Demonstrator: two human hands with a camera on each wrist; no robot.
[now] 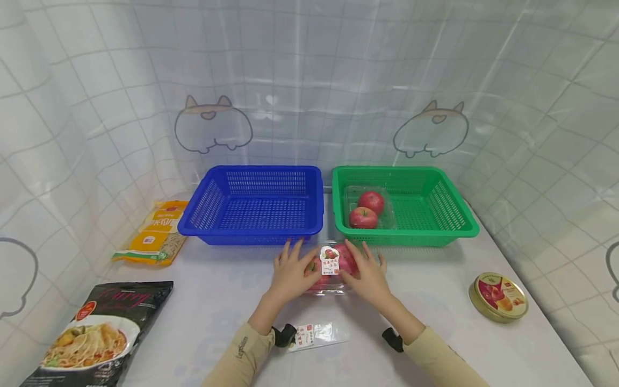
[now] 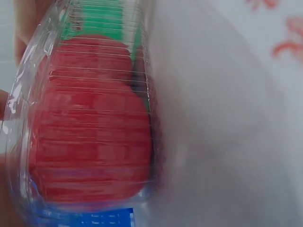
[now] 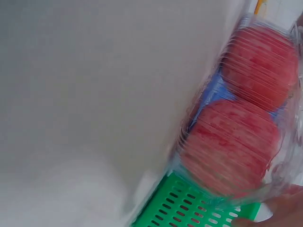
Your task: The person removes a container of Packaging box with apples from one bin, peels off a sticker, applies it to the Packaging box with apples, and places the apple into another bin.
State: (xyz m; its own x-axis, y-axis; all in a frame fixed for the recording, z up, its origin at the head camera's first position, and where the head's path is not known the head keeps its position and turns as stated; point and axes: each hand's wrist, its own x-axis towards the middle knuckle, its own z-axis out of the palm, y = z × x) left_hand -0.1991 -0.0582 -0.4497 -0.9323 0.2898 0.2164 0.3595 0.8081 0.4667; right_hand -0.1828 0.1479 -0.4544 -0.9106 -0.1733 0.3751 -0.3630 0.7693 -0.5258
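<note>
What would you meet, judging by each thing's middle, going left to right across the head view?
Black curry noodle packet, orange food bag, blue basket, labelled clear apple box, green basket, round gold tin.

Reads "Curry" in pink script across the black packet. Possibly spells "LegeSitim" along the left sleeve, too small for certainty. Runs in red Chinese characters on the clear box's white sticker and the loose label, in white across the orange bag.
</note>
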